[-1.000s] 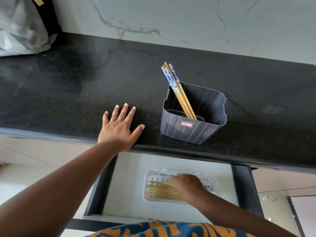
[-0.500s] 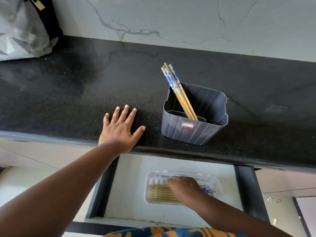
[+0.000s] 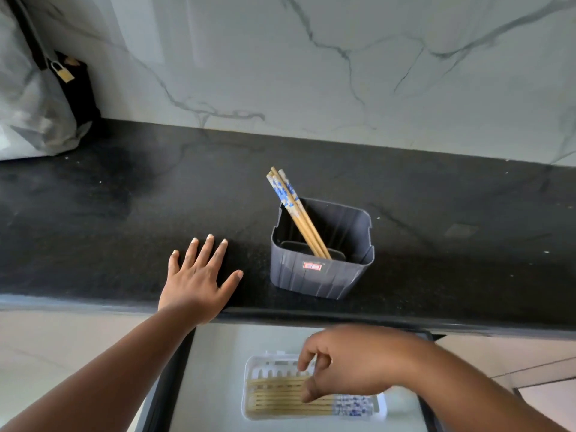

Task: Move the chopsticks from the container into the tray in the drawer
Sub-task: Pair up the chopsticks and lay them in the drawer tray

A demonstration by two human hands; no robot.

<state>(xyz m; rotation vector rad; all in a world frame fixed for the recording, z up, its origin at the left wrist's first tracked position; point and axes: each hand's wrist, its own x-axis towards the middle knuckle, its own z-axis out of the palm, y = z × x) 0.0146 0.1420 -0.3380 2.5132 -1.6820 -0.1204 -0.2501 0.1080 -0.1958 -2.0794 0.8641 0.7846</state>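
Right hand (image 3: 352, 364), loosely curled and empty over the tray (image 3: 254, 369), sits nearest the chopsticks (image 3: 296, 213) leaning up-left in the container (image 3: 321, 275) straight ahead; left hand (image 3: 199, 282) flat on counter (image 3: 124, 213).

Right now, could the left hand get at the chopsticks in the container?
Probably yes. The left hand lies flat and empty on the counter beside the container, nothing between them, and the chopsticks stick out above its rim.

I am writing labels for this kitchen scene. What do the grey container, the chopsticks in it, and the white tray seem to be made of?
Container: probably moulded plastic, matt dark grey, with ribbed walls. Chopsticks: likely bamboo or wood, pale tan shafts with blue-and-white printed tops. Tray: seemingly white plastic, slotted along its rim.
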